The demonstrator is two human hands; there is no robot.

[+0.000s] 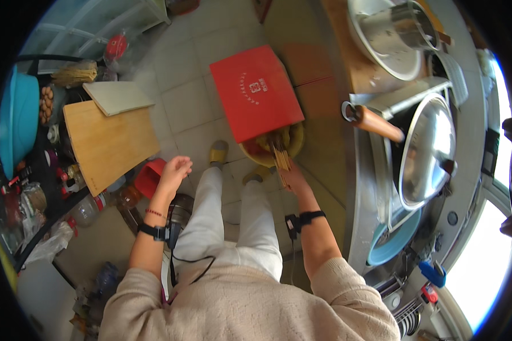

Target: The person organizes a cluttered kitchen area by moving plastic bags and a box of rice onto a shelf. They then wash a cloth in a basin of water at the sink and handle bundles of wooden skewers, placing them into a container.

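My right hand (293,178) is closed around a bundle of chopsticks (281,158), light at the near end and dark at the far end. The dark ends reach over a round yellow tub (298,140) on the floor, whose contents are yellowish and reddish. A red cardboard box (256,91) with white printing covers the far part of the tub. My left hand (177,168) is raised with loosely curled fingers and nothing seen in it, near a red plastic container (148,177).
At left, a shelf holds a wooden board (111,145), a white board (118,97), a blue basin (19,123) and eggs (46,104). At right are a lidded wok (426,151) with a wooden handle, a white basin (403,64) and a light-blue basin (394,243).
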